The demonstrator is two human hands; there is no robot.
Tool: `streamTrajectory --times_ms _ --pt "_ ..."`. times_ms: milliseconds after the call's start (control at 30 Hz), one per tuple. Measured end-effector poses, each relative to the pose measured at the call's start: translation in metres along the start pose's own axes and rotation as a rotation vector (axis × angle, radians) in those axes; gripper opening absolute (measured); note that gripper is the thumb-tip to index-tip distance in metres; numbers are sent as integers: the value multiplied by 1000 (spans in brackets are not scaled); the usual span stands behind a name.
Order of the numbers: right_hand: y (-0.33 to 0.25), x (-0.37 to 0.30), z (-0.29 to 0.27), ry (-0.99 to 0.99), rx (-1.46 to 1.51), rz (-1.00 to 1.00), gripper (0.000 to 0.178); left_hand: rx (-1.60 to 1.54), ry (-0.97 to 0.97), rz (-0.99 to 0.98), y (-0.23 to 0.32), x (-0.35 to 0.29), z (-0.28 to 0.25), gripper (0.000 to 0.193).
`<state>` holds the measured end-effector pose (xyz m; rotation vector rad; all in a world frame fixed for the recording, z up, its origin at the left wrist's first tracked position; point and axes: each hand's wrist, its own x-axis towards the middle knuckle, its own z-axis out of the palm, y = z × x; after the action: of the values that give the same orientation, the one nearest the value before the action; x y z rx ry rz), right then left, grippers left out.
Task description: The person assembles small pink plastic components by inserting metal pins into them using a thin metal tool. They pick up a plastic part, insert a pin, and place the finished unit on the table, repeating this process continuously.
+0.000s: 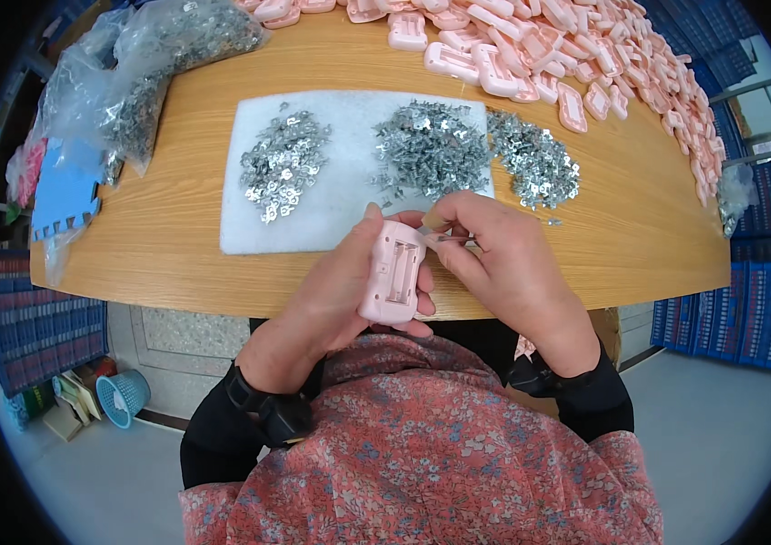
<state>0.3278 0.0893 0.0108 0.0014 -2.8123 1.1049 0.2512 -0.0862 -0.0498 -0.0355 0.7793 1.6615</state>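
My left hand (335, 282) is closed around a pink plastic housing (383, 282), held upright just off the table's near edge. Its long battery compartment (402, 272) faces up, with small holes around it. At the upper right corner of the housing, my right hand (503, 254) pinches a thin metal tool, apparently tweezers (451, 239). Whether the tips hold a small part is too fine to make out. Beyond my hands lies a white foam mat (344, 218) bearing a pile of flat metal contact plates (281, 168) and a pile of metal spring contacts (431, 150).
Another heap of metal contacts (535, 162) lies at the mat's right edge. Many pink housings (576, 54) cover the far right of the wooden table (640, 236). Plastic bags of metal parts (135, 109) and a blue foam tile (67, 186) sit at left.
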Motion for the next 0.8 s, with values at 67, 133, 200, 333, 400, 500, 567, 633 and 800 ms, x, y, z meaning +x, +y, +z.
streamTrajectory --times_ms 67,133,200,333,400,500,567,633,800 --pt "-10 -1 -10 -41 89 133 16 -22 -26 -5 3 0 1 63" --pt "6 -5 2 -77 405 192 19 -40 -99 -14 3 0 -1 64" --pt "9 -7 5 -105 585 241 22 -46 -143 -13 4 0 1 65" --pt "13 -9 8 -129 680 256 25 -57 -146 8 4 2 1 65" --pt "14 -11 8 -136 703 262 26 -51 -130 4 3 3 3 65" --pt "11 -12 8 -164 709 301 28 26 -63 -5 3 5 7 65" --pt "12 -15 13 -167 709 308 27 140 5 -6 -1 6 8 65" --pt "14 -13 10 -193 672 325 27 140 -20 13 1 4 10 63" --pt "18 -12 11 -185 838 349 29 85 -67 24 8 3 9 63"
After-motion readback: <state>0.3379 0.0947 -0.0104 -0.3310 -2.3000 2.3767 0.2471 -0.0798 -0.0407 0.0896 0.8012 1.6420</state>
